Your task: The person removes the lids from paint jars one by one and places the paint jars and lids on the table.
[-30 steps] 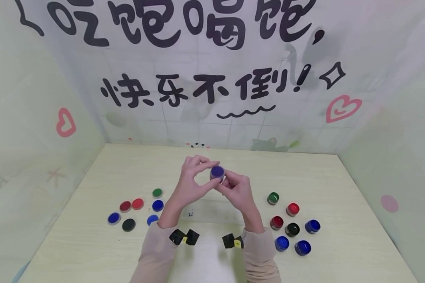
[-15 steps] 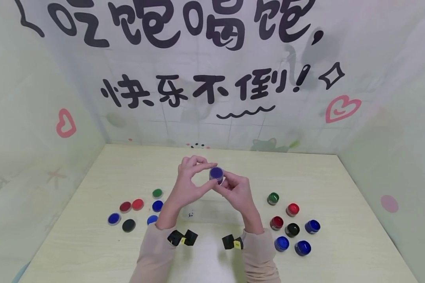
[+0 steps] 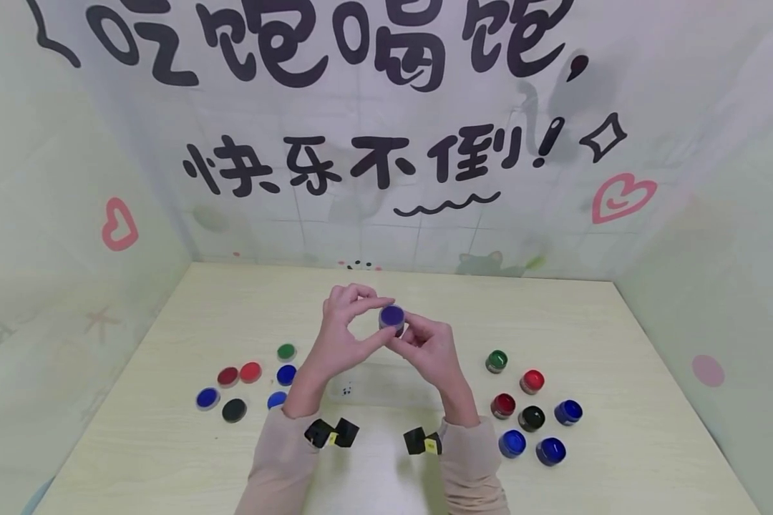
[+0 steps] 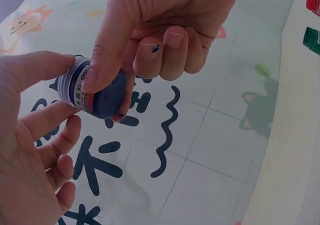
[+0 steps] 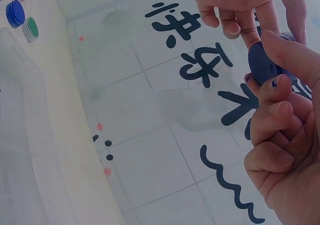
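Note:
A small paint jar (image 3: 391, 317) with a blue-purple lid is held up over the middle of the table in the head view. The left hand (image 3: 348, 325) pinches the ribbed lid (image 4: 66, 87) between thumb and index finger, its other fingers loosely bent. From the other side the right hand (image 3: 430, 347) grips the body of the jar, with its thumb on the printed label (image 4: 85, 96). In the right wrist view the dark blue base (image 5: 260, 65) of the jar faces the camera, and a blue smear shows on a right fingertip (image 5: 274, 84).
Several round lids lie on the left, among them a green lid (image 3: 286, 351) and a black lid (image 3: 235, 410). Several uncovered paint jars stand on the right, including a red jar (image 3: 532, 381). A clear plastic tray (image 3: 386, 386) lies beneath the hands; a printed backdrop (image 3: 361, 236) rises behind.
Both hands and the jar have shifted slightly left and down in the head view. The grip of each hand looks the same, and the lids and jars on the table have stayed put.

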### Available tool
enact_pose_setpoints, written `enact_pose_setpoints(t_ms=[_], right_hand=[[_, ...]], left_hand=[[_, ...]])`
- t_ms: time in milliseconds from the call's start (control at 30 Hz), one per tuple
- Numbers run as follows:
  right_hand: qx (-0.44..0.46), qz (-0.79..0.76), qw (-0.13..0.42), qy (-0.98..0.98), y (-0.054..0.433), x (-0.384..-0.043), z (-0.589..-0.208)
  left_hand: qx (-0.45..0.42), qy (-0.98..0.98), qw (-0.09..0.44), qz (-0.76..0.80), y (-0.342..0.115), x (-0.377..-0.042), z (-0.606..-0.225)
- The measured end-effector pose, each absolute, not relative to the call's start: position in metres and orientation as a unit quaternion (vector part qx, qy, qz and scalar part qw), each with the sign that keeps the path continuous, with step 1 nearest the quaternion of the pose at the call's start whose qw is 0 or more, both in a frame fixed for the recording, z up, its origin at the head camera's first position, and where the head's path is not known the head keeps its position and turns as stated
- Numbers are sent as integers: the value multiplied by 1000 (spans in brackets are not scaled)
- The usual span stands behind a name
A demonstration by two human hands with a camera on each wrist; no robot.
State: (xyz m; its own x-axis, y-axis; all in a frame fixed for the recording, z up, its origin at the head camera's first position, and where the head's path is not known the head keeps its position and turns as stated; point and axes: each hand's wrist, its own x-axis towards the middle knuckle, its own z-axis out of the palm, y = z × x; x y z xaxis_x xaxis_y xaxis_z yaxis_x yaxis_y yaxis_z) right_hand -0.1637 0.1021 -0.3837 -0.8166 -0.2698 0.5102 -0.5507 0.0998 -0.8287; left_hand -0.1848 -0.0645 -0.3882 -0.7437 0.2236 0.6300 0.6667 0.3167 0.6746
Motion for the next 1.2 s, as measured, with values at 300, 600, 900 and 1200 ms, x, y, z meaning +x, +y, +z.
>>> enact_pose_setpoints(t_ms=[300,600,900,1200], right_hand=[[285,611,115,-730,101,-165,-386],[290,610,117,-728,107,-179,-413],[279,602,113,-739,102,-165,-387],[289,610,116,-728,102,-163,-387]], left_hand=[[-270,-799,226,-488,-63,-185,-387],[-280,-790,225,-498,-65,-186,-388],[-307,-772,229,-506,-65,-187,-389],[-291,-790,233,-487,-65,-186,-389]])
